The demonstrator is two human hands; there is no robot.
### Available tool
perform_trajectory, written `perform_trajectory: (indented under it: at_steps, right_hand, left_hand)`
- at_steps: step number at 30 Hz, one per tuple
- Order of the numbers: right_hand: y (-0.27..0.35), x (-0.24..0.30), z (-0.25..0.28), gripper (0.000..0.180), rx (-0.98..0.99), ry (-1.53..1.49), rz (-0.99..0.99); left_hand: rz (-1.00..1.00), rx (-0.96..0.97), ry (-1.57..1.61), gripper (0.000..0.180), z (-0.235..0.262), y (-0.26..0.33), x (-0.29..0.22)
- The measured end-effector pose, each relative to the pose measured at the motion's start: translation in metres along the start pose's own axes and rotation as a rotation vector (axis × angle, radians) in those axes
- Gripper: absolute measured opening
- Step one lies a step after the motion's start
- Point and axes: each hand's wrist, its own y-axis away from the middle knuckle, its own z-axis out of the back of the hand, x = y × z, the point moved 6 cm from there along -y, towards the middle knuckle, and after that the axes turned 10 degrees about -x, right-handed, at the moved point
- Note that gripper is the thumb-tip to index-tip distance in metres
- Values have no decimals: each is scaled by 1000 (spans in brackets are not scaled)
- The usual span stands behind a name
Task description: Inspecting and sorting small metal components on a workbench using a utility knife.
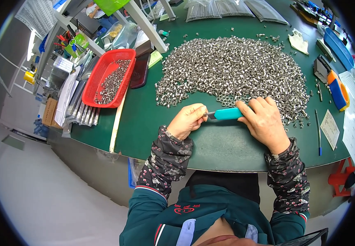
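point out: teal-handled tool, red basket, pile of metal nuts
teal-handled tool (228, 114), head view, middle of the teal handle between the two hands.
red basket (100, 73), head view, bare red floor near its left wall.
pile of metal nuts (231, 67), head view, centre of the heap.

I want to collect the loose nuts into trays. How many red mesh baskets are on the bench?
1. The red basket sits at the bench's left edge, left of the big nut pile, with some nuts inside. Others may be hidden by clutter.

Both forearms reach forward, left hand (187, 120) with fingers pinched together, right hand (263, 119) curled palm-down in a grip.
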Motion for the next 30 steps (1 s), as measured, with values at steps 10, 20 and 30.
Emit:
perform_trajectory:
  at_steps: [10,20,30]
  right_hand:
    - [5,-7,-4,27,-12,-168,-179]
    - [10,-6,-16,20,118,-264,-298]
    - [14,-8,-20,20,166,-337,-342]
  left_hand:
    - [-183,16,275,11,0,-1,-10]
    - [-310,-68,222,15,2,0,-15]
    - [-366,-157,110,14,3,2,-14]
